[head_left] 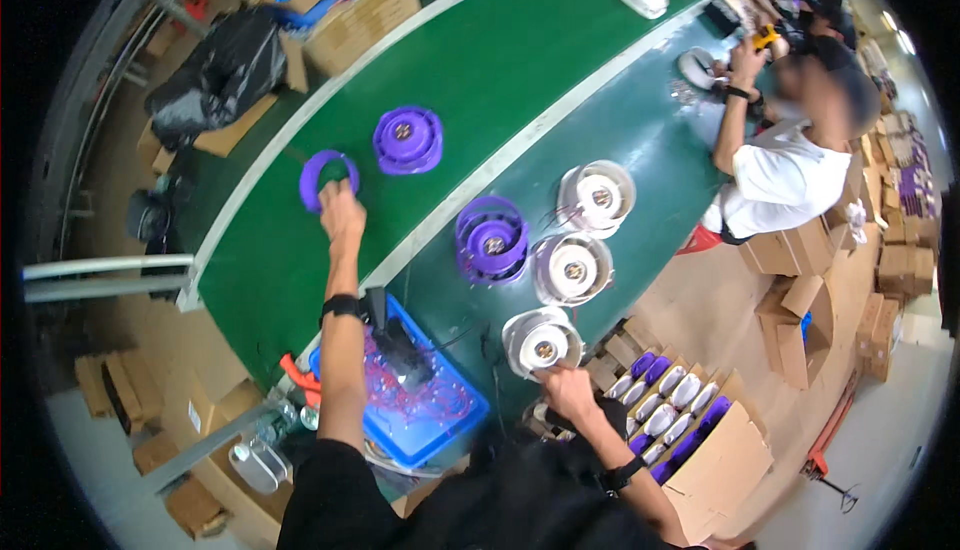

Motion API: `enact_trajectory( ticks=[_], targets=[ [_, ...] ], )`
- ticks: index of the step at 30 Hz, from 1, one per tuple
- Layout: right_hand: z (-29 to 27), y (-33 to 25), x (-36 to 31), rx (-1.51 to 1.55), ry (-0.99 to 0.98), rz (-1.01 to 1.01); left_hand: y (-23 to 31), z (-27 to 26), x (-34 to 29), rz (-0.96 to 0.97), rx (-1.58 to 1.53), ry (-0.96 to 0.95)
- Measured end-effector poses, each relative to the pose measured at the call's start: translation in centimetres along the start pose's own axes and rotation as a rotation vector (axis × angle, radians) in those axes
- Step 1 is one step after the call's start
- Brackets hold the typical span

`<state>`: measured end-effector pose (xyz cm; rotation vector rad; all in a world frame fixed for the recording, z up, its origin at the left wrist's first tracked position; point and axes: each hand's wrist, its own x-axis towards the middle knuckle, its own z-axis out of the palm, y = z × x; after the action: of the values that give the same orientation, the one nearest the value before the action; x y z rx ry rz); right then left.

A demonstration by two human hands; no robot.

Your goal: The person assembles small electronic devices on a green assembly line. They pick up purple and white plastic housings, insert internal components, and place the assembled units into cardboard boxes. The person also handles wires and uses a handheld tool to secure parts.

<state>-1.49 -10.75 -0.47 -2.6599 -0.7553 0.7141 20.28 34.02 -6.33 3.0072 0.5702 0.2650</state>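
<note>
My left hand point(343, 214) reaches far out over the green belt, its fingers closed on the near rim of a purple ring point(310, 186). Just right of that ring lies a round purple housing point(408, 138) with a metal-coloured centre. My right hand point(568, 392) grips the near edge of a white round housing point(527, 328) on the work table. Beyond it stand two more white housings point(549, 268) point(572, 194), each with a round centre part. Another purple housing point(492, 240) sits to their left, close to the belt's pale border. Thin wires show beside some housings.
A blue tray point(467, 418) of red and purple wires lies between my forearms. At lower right, a cardboard box point(718, 470) holds rows of white and purple parts. A co-worker point(800, 175) holds a yellow tool point(765, 37). A black bag point(215, 80) lies beyond the belt.
</note>
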Motion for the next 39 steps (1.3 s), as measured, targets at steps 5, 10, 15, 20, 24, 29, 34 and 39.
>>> enact_trajectory(
  ticks=[5,10,15,20,24,29,34,39],
  targets=[
    [1.5,0.3,-0.6,-0.043,0.012,0.013,4.9,-4.0,-2.8,0.173,-0.325,0.093],
    [2.3,-0.5,-0.7,0.107,0.18,-0.061,11.1,-9.5,-10.6,0.211,-0.849,-0.207],
    [-0.5,-1.8,0.7,0.149,0.187,-0.14,13.5,-10.9,-18.0,0.418,-0.843,-0.579],
    [-2.3,-0.6,-1.0,0.237,0.304,-0.193,17.1,-11.1,-23.4,0.917,-0.625,-0.566],
    [-4.1,2.9,-3.8,0.212,0.34,-0.244,19.1,-9.0,-25.4,1.018,-0.591,-0.515],
    [-4.6,8.0,-12.5,0.238,0.366,0.205,19.6,-6.8,-26.2,0.927,-0.493,-0.619],
    [-2.1,10.2,-28.8,0.278,0.656,0.819,17.1,-7.6,-25.3,1.092,-0.388,-0.487],
    [16.2,5.5,-45.8,0.461,0.8,1.612,16.6,-9.8,-25.0,1.022,-0.198,-0.77]
  ],
)
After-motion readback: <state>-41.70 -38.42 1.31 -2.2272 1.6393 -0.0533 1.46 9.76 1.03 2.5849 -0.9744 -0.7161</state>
